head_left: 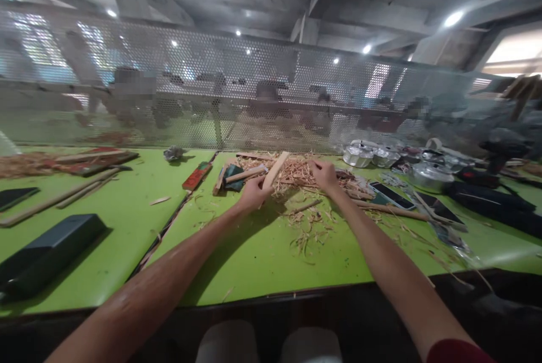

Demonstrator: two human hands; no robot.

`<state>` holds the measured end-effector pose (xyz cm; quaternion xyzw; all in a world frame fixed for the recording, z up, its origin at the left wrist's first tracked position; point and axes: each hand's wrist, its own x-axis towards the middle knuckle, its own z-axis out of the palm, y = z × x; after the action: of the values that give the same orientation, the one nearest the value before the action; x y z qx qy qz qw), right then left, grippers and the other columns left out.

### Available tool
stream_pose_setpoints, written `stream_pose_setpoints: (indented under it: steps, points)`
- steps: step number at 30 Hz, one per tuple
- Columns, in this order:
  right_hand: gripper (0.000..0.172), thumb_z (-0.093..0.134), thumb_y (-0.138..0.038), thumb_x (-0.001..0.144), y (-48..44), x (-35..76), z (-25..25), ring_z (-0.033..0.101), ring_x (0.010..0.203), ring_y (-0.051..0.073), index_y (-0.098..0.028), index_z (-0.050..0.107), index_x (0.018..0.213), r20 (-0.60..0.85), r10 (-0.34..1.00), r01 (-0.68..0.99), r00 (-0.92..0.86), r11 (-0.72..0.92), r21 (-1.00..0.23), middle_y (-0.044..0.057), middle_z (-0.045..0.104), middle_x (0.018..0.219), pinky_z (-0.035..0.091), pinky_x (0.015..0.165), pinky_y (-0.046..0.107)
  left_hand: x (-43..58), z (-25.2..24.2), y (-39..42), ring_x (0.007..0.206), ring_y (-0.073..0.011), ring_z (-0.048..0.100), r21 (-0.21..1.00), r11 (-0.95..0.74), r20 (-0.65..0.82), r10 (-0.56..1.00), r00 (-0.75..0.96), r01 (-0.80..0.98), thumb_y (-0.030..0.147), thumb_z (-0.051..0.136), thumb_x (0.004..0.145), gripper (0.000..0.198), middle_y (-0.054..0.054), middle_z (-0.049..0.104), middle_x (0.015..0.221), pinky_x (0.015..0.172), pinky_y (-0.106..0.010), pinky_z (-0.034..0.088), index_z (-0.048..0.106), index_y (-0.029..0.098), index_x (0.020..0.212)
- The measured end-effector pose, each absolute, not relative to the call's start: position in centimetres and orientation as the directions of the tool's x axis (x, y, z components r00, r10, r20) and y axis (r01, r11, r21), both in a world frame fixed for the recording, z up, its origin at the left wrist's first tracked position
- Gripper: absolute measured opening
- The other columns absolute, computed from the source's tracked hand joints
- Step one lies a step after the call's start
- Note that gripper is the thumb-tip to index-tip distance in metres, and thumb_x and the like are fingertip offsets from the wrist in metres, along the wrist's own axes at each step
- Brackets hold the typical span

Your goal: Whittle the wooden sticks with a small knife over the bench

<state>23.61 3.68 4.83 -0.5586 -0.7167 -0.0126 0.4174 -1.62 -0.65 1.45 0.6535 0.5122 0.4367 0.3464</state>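
Observation:
My left hand [255, 193] grips the lower end of a pale, flat wooden strip [276, 170], which tilts up and to the right. Curled over the right part of a heap of wood shavings [298, 172] is my right hand [325, 175]. Its fingers are bent together, and whatever they hold, if anything, is too small to make out. Just left of my left hand, a wooden stick [246, 174] lies over a dark green piece. Loose curled shavings [305, 239] are scattered on the green tabletop [254, 261] below my hands.
A perforated metal screen [254, 97] stands along the far edge. To the right are a phone [392, 195], a long stick [393, 210] and lidded silvery containers [359, 154]. On the left lie a red block [197, 175], a dark case [53, 253] and wooden sticks [63, 196].

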Motion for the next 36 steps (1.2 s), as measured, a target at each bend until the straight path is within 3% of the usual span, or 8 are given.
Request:
stream_pose_setpoints:
  steps: [6,9,13,21,25,28,32,36]
  points:
    - [0.033,0.057,-0.03,0.104,1.0,18.8,3.6,0.077,0.099,0.022,-0.025,0.083,0.122,0.484,0.786,0.798,-0.384,0.547,-0.255,0.005,0.081,0.115,0.055,0.088,0.028,-1.3,1.1,-0.5,0.069,-0.0154,0.06,0.864,-0.308,0.329,0.944,0.014,0.398,0.017,0.071,0.075,0.027,-0.003,0.072,0.081,0.062,-0.023,0.043,0.076,0.011,0.1]
    - [0.035,0.054,-0.036,0.107,0.7,17.8,2.7,0.076,0.105,0.022,-0.028,0.083,0.124,0.512,0.777,0.849,-0.366,0.505,-0.158,0.004,0.08,0.121,0.054,0.088,0.027,-1.2,1.2,-0.6,0.075,-0.0167,0.062,0.844,-0.348,0.376,0.927,0.013,0.407,0.018,0.071,0.074,0.025,-0.003,0.073,0.084,0.066,-0.024,0.044,0.076,0.011,0.098]
    - [0.04,0.048,-0.041,0.11,1.1,17.7,2.3,0.075,0.105,0.023,-0.027,0.081,0.126,0.543,0.776,0.9,-0.32,0.428,-0.082,0.006,0.079,0.123,0.052,0.087,0.026,-1.1,1.5,-0.7,0.069,-0.0152,0.057,0.839,-0.323,0.364,0.931,-0.011,0.437,0.02,0.072,0.073,0.021,-0.002,0.069,0.077,0.059,-0.023,0.039,0.075,0.011,0.091]
    - [0.038,0.051,-0.033,0.107,2.9,20.4,3.0,0.072,0.109,0.022,-0.02,0.081,0.128,0.562,0.805,0.936,-0.189,0.32,-0.144,0.011,0.077,0.127,0.048,0.088,0.025,0.1,2.0,-1.7,0.059,-0.0126,0.054,0.887,-0.258,0.25,0.966,0.073,0.383,0.015,0.069,0.073,0.041,-0.003,0.07,0.075,0.053,-0.022,0.038,0.078,0.01,0.113]
    - [0.045,0.047,-0.035,0.108,4.1,24.5,3.5,0.071,0.09,0.025,-0.011,0.085,0.113,0.521,0.848,0.962,0.095,0.056,-0.267,0.02,0.08,0.11,0.045,0.074,0.029,0.2,2.6,-2.7,0.061,-0.0125,0.058,0.879,-0.287,0.239,0.956,0.169,0.381,0.013,0.072,0.072,0.049,-0.005,0.073,0.085,0.052,-0.022,0.04,0.076,0.008,0.12]
    - [0.053,0.043,-0.038,0.108,4.9,27.8,3.7,0.071,0.086,0.028,-0.008,0.086,0.1,0.489,0.817,0.917,0.305,-0.113,-0.383,0.025,0.079,0.1,0.044,0.07,0.032,0.1,3.0,-3.3,0.056,-0.0102,0.055,0.892,-0.305,0.233,0.943,0.239,0.335,0.016,0.072,0.074,0.048,-0.004,0.072,0.086,0.049,-0.021,0.04,0.075,0.01,0.122]
    - [0.056,0.038,-0.044,0.108,5.2,28.3,4.1,0.073,0.088,0.029,-0.014,0.086,0.103,0.543,0.78,0.864,0.311,0.006,-0.504,0.016,0.08,0.097,0.052,0.075,0.033,-0.3,2.7,-2.8,0.047,-0.0089,0.049,0.962,-0.194,0.143,0.958,0.25,0.193,0.024,0.067,0.082,0.035,0.002,0.064,0.07,0.044,-0.022,0.038,0.074,0.013,0.115]
    - [0.044,0.047,-0.034,0.105,4.3,24.6,4.3,0.075,0.101,0.027,-0.013,0.084,0.116,0.588,0.805,0.798,0.077,0.303,-0.52,0.014,0.08,0.114,0.056,0.087,0.033,-1.0,1.8,-1.5,0.045,-0.0078,0.047,0.999,0.007,-0.016,0.968,0.251,0.04,0.025,0.069,0.083,0.013,0.005,0.054,0.06,0.043,-0.021,0.036,0.069,0.015,0.092]
